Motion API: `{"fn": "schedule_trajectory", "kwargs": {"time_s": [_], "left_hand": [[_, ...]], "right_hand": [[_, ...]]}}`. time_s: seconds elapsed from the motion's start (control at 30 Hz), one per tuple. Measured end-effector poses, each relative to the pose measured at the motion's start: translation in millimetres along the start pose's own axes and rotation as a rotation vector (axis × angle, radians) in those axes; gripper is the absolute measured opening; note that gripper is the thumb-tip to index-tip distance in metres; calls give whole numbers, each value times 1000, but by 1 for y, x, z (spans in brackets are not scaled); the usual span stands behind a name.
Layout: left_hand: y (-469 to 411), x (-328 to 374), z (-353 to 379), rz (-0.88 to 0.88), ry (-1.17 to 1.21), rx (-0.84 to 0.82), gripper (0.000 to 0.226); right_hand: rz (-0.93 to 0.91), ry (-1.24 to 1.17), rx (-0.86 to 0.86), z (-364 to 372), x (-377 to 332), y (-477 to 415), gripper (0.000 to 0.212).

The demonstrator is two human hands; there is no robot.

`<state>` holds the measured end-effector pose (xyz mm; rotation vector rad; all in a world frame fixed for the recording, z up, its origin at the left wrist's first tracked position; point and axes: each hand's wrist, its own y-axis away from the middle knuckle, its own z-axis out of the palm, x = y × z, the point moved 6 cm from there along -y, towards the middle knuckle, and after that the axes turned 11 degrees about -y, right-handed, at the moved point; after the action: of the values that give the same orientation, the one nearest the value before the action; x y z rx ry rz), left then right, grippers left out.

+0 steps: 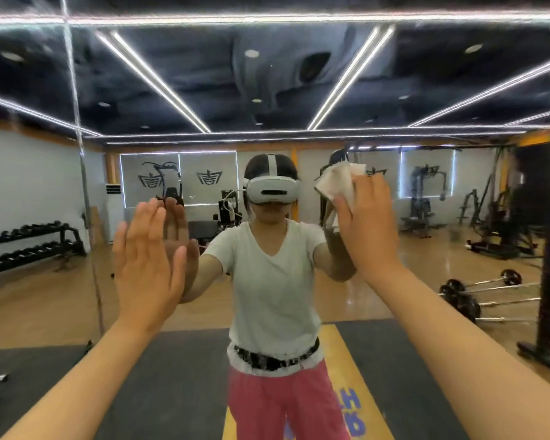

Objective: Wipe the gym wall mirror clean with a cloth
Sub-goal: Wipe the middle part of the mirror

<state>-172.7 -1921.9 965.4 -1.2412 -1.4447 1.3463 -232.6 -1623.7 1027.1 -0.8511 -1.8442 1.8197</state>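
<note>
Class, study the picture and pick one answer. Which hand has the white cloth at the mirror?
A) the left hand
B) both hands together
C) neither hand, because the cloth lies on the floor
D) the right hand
D: the right hand presses the white cloth to the mirror, while the left hand is flat, fingers straight, with nothing in it.

- cloth (pixel 337 182) mostly hidden behind right hand (pixel 369 223), only upper-left corner shows
- left forearm (pixel 86 376) and right forearm (pixel 477 360) cut off by bottom edge
- mat lettering (pixel 353 414) in mirror (pixel 394 281) reflection cut off, blurred, unreadable
</note>
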Motion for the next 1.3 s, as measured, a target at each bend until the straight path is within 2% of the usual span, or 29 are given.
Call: {"fn": "schedule_trajectory", "kwargs": {"time_s": [0.1, 0.17, 0.27, 0.4, 0.57, 0.7, 0.77, 0.83, 0.93, 1.0, 1.13, 1.3], "left_hand": [[14, -13, 10, -13, -28, -22, 63], [23, -18, 19, -13, -46, -35, 63], [29, -22, 27, -14, -71, -33, 65], [29, -20, 29, -17, -101, -45, 65], [30, -21, 29, -6, -153, -47, 65], [31, -20, 27, -9, -210, -88, 66], [30, -20, 24, 12, -252, -118, 65], [31, -22, 21, 31, -267, -139, 66], [30, -21, 17, 27, -250, -153, 65], [28, -17, 14, 15, -213, -152, 64], [25, -22, 2, 0, -57, -141, 56], [18, -71, -5, 69, -5, -99, 56]], "right_hand": [[182, -100, 57, 8, -6, 1, 22], [221, -155, 91, 19, -21, 4, 23], [127, -159, 103, 35, -47, 6, 24], [112, -205, 51, 59, -68, 3, 29], [-10, -69, -63, 92, -95, 9, 43], [-203, -20, -138, 84, -90, 10, 34], [-254, -8, -165, 67, -73, 11, 36], [-217, -12, -165, 46, -53, 9, 39], [-178, -18, -146, 24, -33, -2, 27], [-127, -35, -134, 20, -29, -10, 28], [12, -84, -108, 33, -41, -9, 35], [114, -150, 78, 57, -82, -11, 31]]}}
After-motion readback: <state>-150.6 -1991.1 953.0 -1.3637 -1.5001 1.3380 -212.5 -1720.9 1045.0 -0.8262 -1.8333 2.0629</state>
